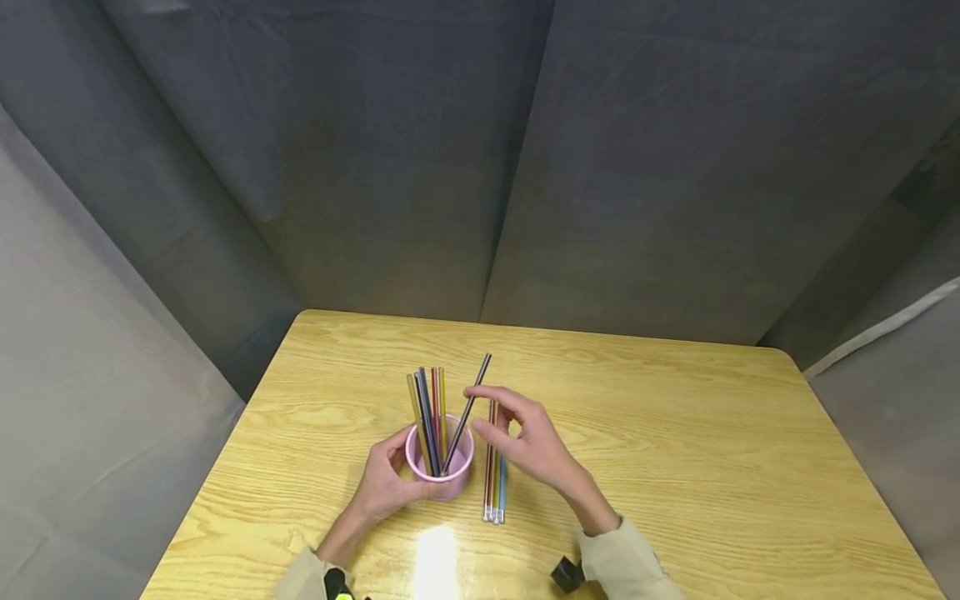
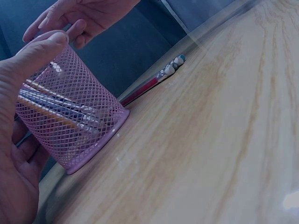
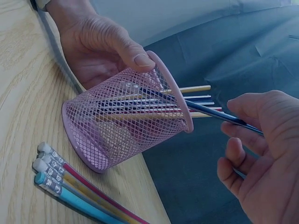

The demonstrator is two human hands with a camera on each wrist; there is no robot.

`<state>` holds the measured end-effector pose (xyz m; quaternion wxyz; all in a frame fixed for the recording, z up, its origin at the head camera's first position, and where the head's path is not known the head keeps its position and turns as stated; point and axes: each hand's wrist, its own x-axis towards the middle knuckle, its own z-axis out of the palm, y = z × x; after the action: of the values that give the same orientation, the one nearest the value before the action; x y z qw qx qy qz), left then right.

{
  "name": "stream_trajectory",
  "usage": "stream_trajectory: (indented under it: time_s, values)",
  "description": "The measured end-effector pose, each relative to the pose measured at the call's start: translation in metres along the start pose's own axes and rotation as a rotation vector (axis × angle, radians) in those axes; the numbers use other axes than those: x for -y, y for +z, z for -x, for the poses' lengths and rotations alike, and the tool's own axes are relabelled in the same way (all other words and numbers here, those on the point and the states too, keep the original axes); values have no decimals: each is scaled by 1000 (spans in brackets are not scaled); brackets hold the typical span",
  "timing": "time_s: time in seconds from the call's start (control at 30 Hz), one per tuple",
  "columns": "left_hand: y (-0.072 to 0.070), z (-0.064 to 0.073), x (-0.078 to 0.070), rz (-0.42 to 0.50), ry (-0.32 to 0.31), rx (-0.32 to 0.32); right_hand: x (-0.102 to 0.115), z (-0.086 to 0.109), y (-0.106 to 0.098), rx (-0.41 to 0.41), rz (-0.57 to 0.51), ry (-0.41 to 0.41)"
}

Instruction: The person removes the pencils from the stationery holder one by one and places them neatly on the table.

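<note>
Head: left hand (image 1: 382, 484) wrapped round pink mesh cup (image 1: 472, 457), upright on table (image 1: 675, 433); slack grip could let it tip. Left wrist: loose pencils (image 2: 145, 88) beside cup — a nudge might scatter them. Right wrist: right hand (image 3: 273, 151) pinches dark pencil (image 3: 212, 112), end inside cup — slipping fingers could drop it.

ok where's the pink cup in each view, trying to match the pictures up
head: cup in the lower half, just left of centre
left wrist: cup at upper left, tilted in the picture
right wrist: cup near the middle, slightly left, mouth facing right
shared landmark: the left hand, gripping the cup in all three
</note>
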<state>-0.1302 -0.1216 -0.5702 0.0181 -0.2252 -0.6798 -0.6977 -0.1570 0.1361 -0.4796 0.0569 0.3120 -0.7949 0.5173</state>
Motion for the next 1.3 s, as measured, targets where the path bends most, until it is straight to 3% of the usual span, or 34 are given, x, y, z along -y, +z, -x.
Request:
stream_trajectory:
  time_s: [0.27, 0.53, 0.97, 1.3]
  values:
    - [1, 0, -1, -2, 5, 4, 44, -6, -12, -27, -34, -20]
    - [1, 0, -1, -5, 11, 7, 43, -5, -16, -76, -78, -34]
    - [1, 0, -5, -7, -54, 14, 42, -3, -20, -138, -137, -45]
    - [1, 1, -4, -1, -45, 5, 3, 3, -15, -213, -169, -27]
